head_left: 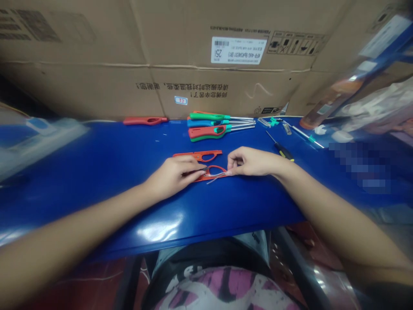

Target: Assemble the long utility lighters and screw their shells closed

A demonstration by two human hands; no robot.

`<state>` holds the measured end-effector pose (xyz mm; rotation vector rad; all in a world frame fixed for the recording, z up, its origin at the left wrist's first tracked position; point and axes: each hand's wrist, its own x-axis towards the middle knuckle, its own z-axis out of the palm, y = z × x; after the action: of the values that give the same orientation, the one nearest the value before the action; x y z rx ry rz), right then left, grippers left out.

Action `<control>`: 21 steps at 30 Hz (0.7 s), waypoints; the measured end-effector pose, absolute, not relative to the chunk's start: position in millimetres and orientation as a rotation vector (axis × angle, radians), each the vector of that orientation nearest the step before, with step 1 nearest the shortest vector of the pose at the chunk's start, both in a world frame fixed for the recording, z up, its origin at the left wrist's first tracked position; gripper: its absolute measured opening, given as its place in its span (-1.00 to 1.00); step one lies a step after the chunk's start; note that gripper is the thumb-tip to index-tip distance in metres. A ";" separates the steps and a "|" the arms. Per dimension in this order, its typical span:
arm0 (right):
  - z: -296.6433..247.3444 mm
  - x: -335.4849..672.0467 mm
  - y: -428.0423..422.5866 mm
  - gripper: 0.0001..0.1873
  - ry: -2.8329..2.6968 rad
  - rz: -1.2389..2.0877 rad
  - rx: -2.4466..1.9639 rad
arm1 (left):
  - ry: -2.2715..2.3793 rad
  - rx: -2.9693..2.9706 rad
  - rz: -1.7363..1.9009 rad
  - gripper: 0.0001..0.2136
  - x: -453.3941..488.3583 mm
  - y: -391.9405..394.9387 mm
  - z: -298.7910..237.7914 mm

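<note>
An orange lighter shell half (213, 172) lies flat on the blue table (116, 172), with a thin wire across it. My left hand (176, 174) rests on its left end, fingers pressed together on the shell and wire. My right hand (248, 161) pinches the shell's right end, fingers curled. A second orange shell half (198, 155) lies just behind them, untouched.
Three assembled long lighters (216, 125) in green, blue and red lie farther back. A red handle (143, 121) lies at the back left. A screwdriver (280, 148) and small tools (290, 128) sit to the right. Cardboard boxes (193, 56) wall off the back. Plastic bags flank both sides.
</note>
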<state>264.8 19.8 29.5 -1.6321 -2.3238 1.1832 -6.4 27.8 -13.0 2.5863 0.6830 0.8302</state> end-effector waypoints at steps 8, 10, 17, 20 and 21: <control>33.1 268.9 17.8 -0.67 -2.381 1.207 -1.490 | 0.691 2.591 0.870 -0.80 -3.2 25.7 -12.5; 32.1 268.6 16.7 -0.58 -2.350 1.203 -1.417 | 0.699 2.587 0.884 -0.80 -2.3 24.8 -12.6; 11.0 245.5 11.2 -0.81 -2.185 0.809 -1.031 | 0.687 2.560 0.913 -0.84 -1.4 23.0 -14.6; 2.8 239.2 8.7 -0.92 -2.304 0.639 -0.899 | 0.703 2.549 0.915 -0.87 -1.8 23.1 -15.1; 1.0 238.4 8.3 -0.93 -2.317 0.615 -0.893 | 0.708 2.543 0.916 -0.87 -1.8 23.3 -15.0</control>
<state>238.4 8.3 1.0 -0.8931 -2.3169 0.6148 -1.8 23.3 -15.0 2.5432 0.7080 0.9161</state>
